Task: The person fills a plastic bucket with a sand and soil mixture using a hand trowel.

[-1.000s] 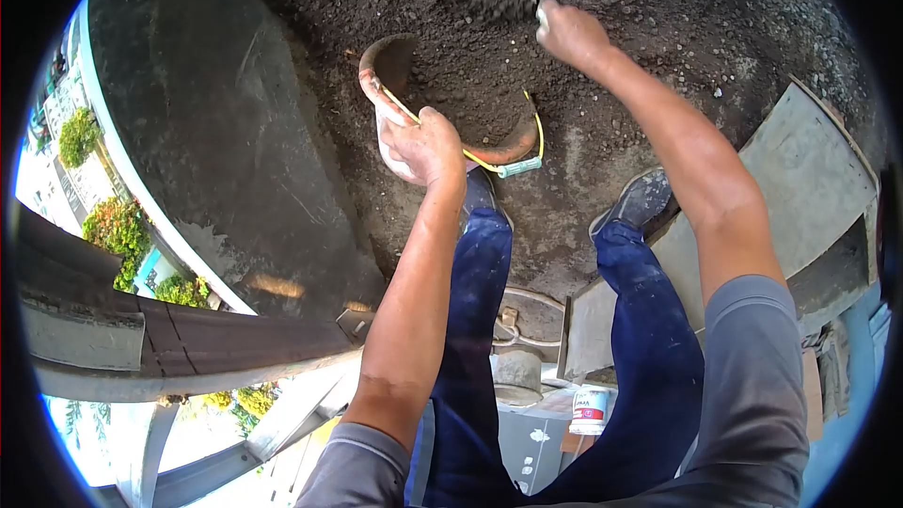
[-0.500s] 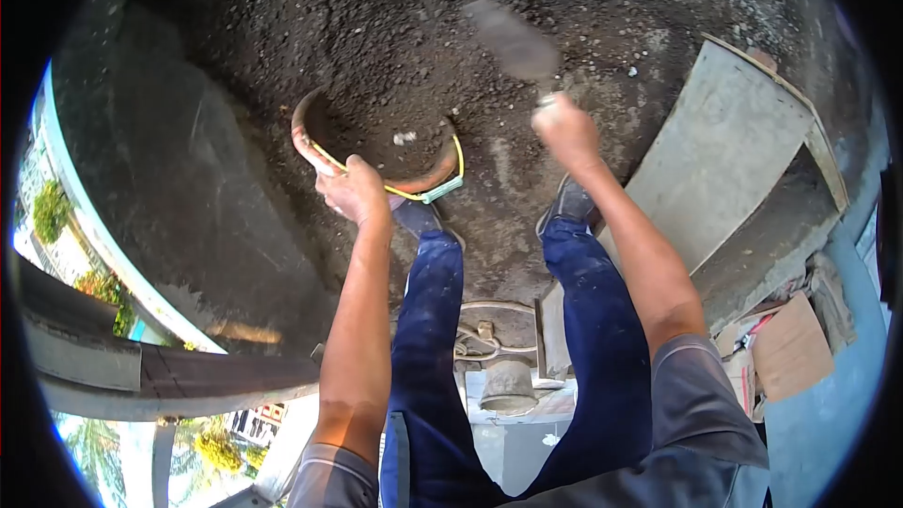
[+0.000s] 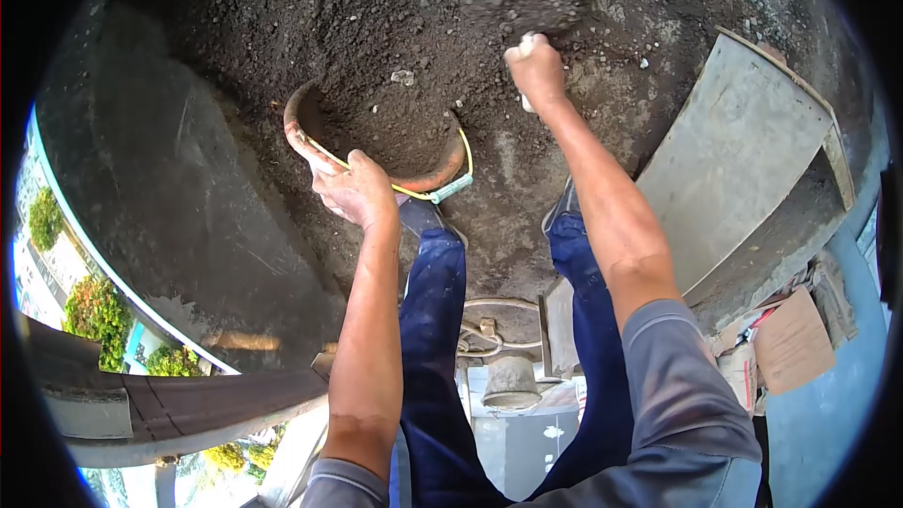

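Observation:
A bucket (image 3: 442, 169) with an orange rim and dark soil in its mouth lies tilted against the ground. My left hand (image 3: 357, 190) is closed on the left side of its rim, beside the yellow handle with a pale green grip (image 3: 453, 188). Further out and to the right, my right hand (image 3: 538, 73) is wrapped round the pale handle of a trowel (image 3: 528, 40). The trowel's blade, smeared by motion, is hard to tell from the loose dark soil (image 3: 414, 28) in front of it.
At the right stands a grey board box (image 3: 743, 150). Flattened cardboard (image 3: 796, 341) and sacks lie below it. A dark slab (image 3: 179, 198) slopes down the left side. Behind my legs is another bucket (image 3: 512, 383). My shoes stand close to the tilted bucket.
My right hand has moved forward and slightly left with the trowel, whose blade is now over the soil. My left hand keeps its hold on the bucket, which has barely shifted.

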Available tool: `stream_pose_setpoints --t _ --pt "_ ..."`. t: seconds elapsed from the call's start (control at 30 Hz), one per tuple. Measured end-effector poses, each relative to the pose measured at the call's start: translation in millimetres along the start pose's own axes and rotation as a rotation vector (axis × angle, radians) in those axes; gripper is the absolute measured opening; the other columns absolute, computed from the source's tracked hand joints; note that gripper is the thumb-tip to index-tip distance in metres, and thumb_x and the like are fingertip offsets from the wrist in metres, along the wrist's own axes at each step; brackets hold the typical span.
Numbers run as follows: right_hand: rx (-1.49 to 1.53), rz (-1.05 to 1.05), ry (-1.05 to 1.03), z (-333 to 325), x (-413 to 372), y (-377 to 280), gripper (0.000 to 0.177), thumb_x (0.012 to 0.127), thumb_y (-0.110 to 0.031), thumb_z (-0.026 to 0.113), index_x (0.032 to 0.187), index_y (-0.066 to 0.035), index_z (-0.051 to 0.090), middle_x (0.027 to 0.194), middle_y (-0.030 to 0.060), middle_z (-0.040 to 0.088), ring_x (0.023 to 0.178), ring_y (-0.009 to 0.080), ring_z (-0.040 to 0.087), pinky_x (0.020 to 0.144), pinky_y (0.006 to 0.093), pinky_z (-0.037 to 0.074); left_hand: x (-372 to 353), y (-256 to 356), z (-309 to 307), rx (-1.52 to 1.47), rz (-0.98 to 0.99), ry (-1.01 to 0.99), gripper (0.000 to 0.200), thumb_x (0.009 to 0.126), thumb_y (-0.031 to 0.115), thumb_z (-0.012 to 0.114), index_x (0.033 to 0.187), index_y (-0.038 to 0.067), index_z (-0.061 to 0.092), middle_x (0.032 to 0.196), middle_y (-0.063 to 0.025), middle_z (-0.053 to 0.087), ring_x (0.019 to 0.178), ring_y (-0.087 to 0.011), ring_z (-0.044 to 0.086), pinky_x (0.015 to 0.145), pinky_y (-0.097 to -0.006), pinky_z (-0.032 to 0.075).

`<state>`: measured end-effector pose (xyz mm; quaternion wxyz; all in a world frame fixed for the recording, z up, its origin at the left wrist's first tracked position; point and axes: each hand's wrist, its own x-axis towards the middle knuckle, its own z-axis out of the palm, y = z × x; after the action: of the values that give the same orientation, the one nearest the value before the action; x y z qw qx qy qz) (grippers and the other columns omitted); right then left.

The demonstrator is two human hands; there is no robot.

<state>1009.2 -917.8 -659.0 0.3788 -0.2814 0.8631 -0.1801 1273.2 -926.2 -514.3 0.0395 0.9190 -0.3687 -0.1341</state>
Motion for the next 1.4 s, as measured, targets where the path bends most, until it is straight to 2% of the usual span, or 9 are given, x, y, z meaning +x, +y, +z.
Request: stream_pose_setpoints --t 0.3,0.43,0.5,0.6,0.7,0.73,1.03,1.27,1.4 --pt "-0.547 -1.057 -0.445 -41 -86 -29 0.007 0.094 -0.011 0.052 0.096 -0.008 0.059 0.084 0.0149 0.069 0.075 0.0299 0.072 0.061 0.0424 0.061 -8 22 -24 -0.018 -0.034 -0.099 0.069 0.083 0.027 0.061 0.137 -0.012 0.046 0.132 -0.0294 0.053 0.125 -0.0461 0.053 0.106 -0.0550 0.043" --pt "-0.526 -0.785 -0.083 -90 -41 -7 0.004 0.090 -0.016 0.061 0.093 -0.014 0.060 0.078 0.0062 0.065 0.066 0.0243 0.067 0.058 0.0408 0.059 -3 15 -23 0.011 0.038 -0.117 0.066 0.084 0.025 0.063 0.137 -0.011 0.046 0.132 -0.0289 0.053 0.125 -0.0457 0.053 0.106 -0.0544 0.044" --pt "-0.459 -0.680 0.184 -122 14 6 0.019 0.092 -0.028 0.065 0.095 -0.011 0.058 0.079 0.0116 0.067 0.069 0.0327 0.069 0.059 0.0486 0.057 1 5 -14 0.011 0.034 -0.072 0.065 0.084 0.024 0.063 0.138 -0.008 0.048 0.131 -0.0285 0.053 0.124 -0.0458 0.054 0.104 -0.0536 0.045" --pt "-0.535 -0.541 0.227 -142 98 -6 0.026 0.095 -0.029 0.063 0.110 -0.007 0.061 0.090 0.0198 0.073 0.076 0.0399 0.071 0.066 0.0517 0.057 6 -9 -3 0.008 0.065 -0.039 0.061 0.083 0.027 0.064 0.133 -0.006 0.053 0.130 -0.0262 0.054 0.123 -0.0452 0.057 0.103 -0.0534 0.047" --pt "-0.562 -0.560 -0.032 -91 122 -49 0.032 0.094 -0.030 0.061 0.120 -0.011 0.063 0.103 0.0206 0.074 0.098 0.0419 0.071 0.085 0.0543 0.055 3 -9 1 0.047 0.068 -0.027 0.060 0.083 0.027 0.064 0.132 -0.006 0.053 0.130 -0.0264 0.054 0.123 -0.0456 0.056 0.103 -0.0539 0.047" --pt "-0.580 -0.543 -0.058 -71 122 -60 0.032 0.093 -0.029 0.062 0.118 -0.009 0.063 0.103 0.0215 0.074 0.097 0.0419 0.071 0.085 0.0539 0.056 -3 3 -4 -0.003 0.013 -0.034 0.068 0.079 0.020 0.065 0.137 -0.012 0.049 0.125 -0.0338 0.054 0.119 -0.0476 0.055 0.103 -0.0545 0.045" --pt "-0.599 -0.490 -0.630 2 5 -53 0.021 0.090 -0.012 0.057 0.105 0.001 0.066 0.093 0.0211 0.075 0.082 0.0359 0.075 0.077 0.0473 0.062 -2 3 -4 -0.001 0.076 -0.059 0.066 0.079 0.021 0.067 0.135 -0.008 0.052 0.133 -0.0274 0.052 0.130 -0.0429 0.047 0.111 -0.0513 0.036" --pt "-0.576 -1.080 -0.494 -12 -85 -64 0.007 0.083 -0.008 0.063 0.082 -0.002 0.066 0.080 0.0145 0.073 0.079 0.0309 0.075 0.066 0.0403 0.060 -1 3 -9 -0.005 0.118 0.044 0.060 0.076 0.020 0.063 0.128 -0.010 0.058 0.112 -0.0315 0.063 0.108 -0.0474 0.062 0.101 -0.0521 0.046" --pt "-0.439 -1.019 -0.499 -44 -100 -59 0.020 0.087 -0.022 0.061 0.101 -0.008 0.066 0.085 0.0150 0.072 0.083 0.0330 0.074 0.071 0.0457 0.059 -7 3 -12 0.003 0.085 -0.025 0.064 0.078 0.022 0.063 0.133 -0.009 0.054 0.125 -0.0304 0.058 0.120 -0.0445 0.057 0.106 -0.0525 0.043"
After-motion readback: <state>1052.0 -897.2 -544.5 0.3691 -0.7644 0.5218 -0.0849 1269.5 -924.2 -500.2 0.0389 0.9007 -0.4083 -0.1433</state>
